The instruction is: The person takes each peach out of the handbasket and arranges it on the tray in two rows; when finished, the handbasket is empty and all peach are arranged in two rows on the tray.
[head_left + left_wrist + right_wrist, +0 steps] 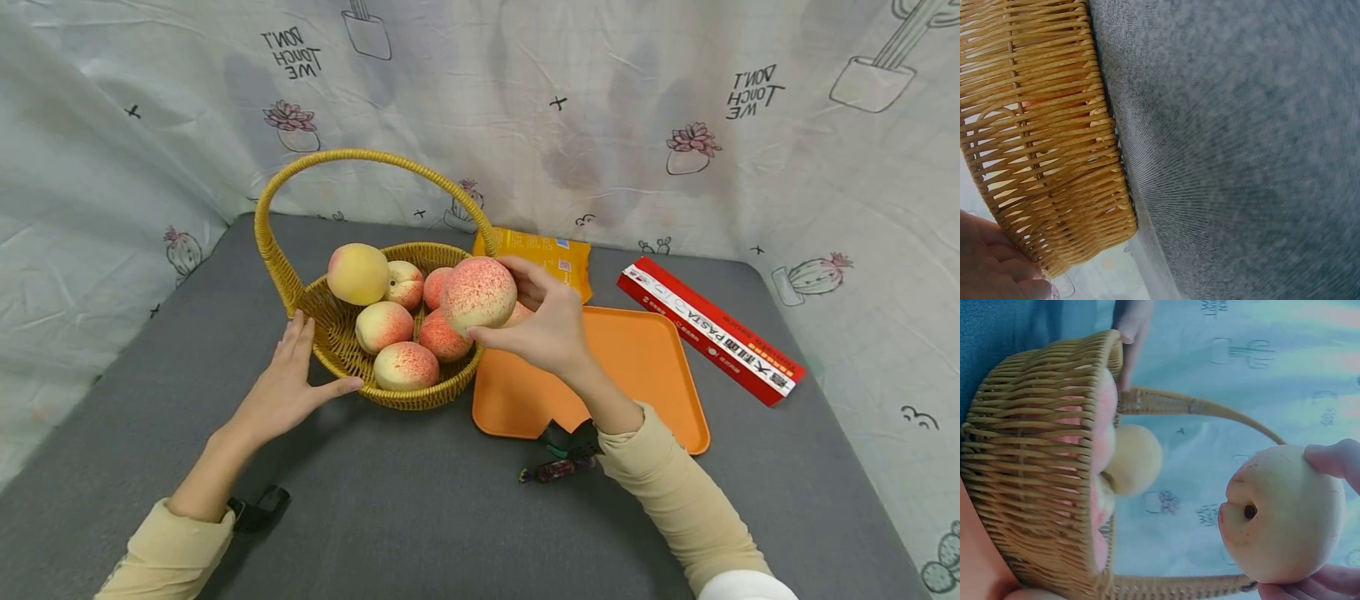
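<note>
A wicker basket [341, 333] with a tall handle holds several peaches on a grey table. My right hand [543, 329] grips one peach [477, 293] above the basket's right rim; in the right wrist view that peach [1285, 515] hangs clear of the basket [1035, 469], its stem end showing. My left hand [288, 385] lies flat with straight fingers against the basket's near-left wall, thumb along its base. The left wrist view shows the woven basket wall [1041, 137] close up, with fingertips [997, 269] at the lower left.
An orange tray [645, 358] lies right of the basket, under my right forearm. Behind it sits an orange packet [547, 254]. A red pasta box [708, 329] lies at the right. A wrapped candy [555, 469] rests near the front. A printed cloth backs the table.
</note>
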A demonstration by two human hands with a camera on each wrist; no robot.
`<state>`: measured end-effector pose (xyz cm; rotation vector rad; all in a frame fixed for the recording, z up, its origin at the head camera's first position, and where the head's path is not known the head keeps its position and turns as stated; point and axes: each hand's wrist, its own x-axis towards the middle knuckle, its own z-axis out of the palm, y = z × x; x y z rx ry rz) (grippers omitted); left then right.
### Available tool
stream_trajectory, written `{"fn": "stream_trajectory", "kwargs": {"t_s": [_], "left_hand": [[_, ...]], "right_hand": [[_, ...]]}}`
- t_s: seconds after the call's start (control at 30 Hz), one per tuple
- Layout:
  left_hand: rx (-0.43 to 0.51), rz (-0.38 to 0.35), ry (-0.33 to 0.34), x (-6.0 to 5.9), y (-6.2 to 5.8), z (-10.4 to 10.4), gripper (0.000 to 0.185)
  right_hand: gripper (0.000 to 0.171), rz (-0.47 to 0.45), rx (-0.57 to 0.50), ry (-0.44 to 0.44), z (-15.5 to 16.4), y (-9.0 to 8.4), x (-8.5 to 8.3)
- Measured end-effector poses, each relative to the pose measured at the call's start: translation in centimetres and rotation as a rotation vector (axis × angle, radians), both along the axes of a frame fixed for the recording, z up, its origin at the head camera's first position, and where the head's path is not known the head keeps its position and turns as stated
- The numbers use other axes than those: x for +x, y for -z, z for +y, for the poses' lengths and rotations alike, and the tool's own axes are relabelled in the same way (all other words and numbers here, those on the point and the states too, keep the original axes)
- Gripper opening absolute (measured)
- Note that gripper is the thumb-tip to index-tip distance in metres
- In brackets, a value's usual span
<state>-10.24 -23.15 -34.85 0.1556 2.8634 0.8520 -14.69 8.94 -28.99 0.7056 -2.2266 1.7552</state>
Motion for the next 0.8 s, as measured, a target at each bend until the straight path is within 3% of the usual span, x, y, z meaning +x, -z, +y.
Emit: {"fn": "stream_trajectory", "kwargs": {"t_s": [0.37, 0.8], "left_hand": [[-0.007, 0.000, 0.000, -0.1, 0.1, -0.1, 0.117], [-0.014, 0.000, 0.004, -0.1, 0.0, 0.0, 0.117]], "right_hand": [[0.074, 0.095, -0.008, 0.047, 2.9, -1.0, 1.1], [0.072, 0.093, 0.015, 0.181, 5.8, -0.8, -0.6]]}}
